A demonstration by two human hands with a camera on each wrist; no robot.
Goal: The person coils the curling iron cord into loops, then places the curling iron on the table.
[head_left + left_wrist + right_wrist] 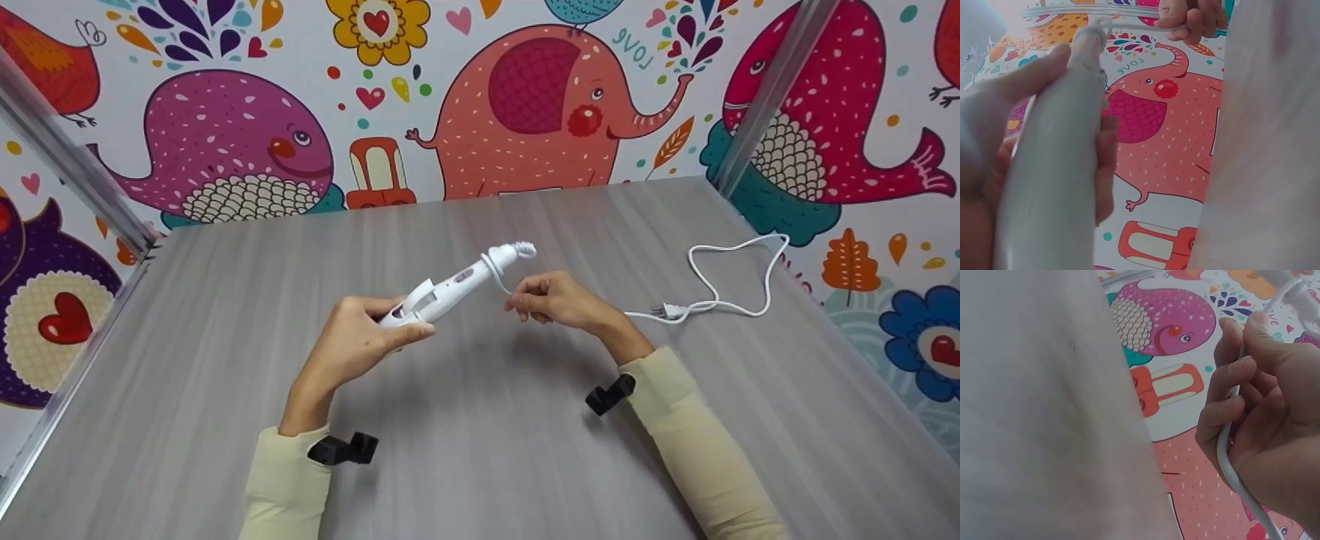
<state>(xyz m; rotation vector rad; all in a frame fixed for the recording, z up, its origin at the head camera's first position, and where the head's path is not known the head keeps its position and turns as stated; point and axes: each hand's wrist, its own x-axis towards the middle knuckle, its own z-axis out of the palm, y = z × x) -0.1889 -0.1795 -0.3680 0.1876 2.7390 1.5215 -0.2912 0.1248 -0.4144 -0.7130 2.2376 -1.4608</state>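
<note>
My left hand (356, 337) grips a white curling iron (457, 289) with a lever and buttons on its side, tilted so its cord end points up and right. The hand hides its other end in the head view; in the left wrist view its thick smooth body (1053, 169) runs down towards the camera. A white cord (496, 271) loops round the handle near the coiled cord sleeve (523, 250). My right hand (559, 301) pinches this cord just right of the handle. In the right wrist view the cord (1230, 467) passes under the curled fingers and along the palm.
The rest of the cord (766, 281) lies in a loose loop on the grey wood-grain table (480, 450) at the right, with its plug (670, 310) beside it. Metal posts (772, 97) and a cartoon-printed wall (285, 45) border the table.
</note>
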